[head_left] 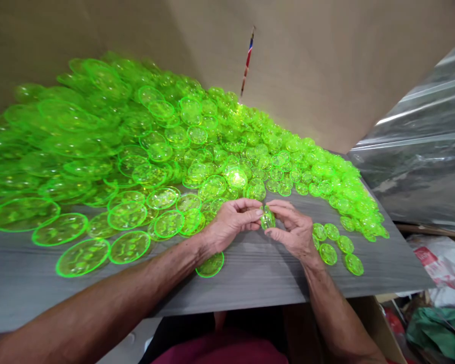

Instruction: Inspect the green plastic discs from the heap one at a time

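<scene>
Between my two hands, just above the grey table (246, 283), is a small clear neon-green plastic disc (267, 218), turned partly on edge. My left hand (237, 220) pinches it from the left with thumb and fingers. From the right, the fingertips of my right hand (290, 227) close on the same piece. Whether it is one disc or two pressed together, I cannot tell. A larger green disc (211, 264) lies under my left wrist. Several small green discs (328, 254) lie flat beside my right wrist.
A big heap of green discs (167, 136) covers the table's back, larger ones leftward, smaller ones rightward. Behind it stands a brown board (307, 60) with a thin striped stick (247, 63) against it. Clear plastic sheeting (420, 151) and bags (445, 273) are at the right.
</scene>
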Motion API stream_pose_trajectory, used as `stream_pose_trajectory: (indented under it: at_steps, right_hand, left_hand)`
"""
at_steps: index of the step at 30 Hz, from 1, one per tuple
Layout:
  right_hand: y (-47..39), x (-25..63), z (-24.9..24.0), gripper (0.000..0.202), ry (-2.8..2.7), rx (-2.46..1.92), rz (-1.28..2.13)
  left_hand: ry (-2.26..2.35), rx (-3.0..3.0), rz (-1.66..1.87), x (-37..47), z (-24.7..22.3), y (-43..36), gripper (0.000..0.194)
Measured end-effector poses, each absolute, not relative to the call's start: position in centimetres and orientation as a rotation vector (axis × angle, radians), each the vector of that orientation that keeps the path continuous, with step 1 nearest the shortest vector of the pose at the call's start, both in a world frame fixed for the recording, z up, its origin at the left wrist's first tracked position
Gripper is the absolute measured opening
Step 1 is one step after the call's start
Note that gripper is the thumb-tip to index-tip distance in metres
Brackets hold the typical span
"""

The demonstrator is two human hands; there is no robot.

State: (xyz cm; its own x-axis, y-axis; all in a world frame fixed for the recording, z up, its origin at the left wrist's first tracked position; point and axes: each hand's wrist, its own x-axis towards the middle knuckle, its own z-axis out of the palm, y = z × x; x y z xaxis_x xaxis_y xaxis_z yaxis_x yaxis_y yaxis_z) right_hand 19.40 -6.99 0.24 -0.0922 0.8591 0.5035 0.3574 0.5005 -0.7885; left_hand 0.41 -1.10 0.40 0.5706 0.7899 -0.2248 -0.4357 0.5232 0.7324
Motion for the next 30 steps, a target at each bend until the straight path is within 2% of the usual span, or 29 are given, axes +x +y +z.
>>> stream_pose_trajectory:
  at_steps: [13,30]
  right_hand:
    - [-6.87,19.10,0.45,0.043,-1.603,-1.022,0.706]
    - [-6.82,19.95,0.62,0.048,-1.592,-1.051,0.908]
  left_hand:
    - [0.577,0.713,0.780,0.38,0.05,-1.06,0.038]
    - [0.546,0.858,0.799,0.47,-0.27,-1.40,0.047]
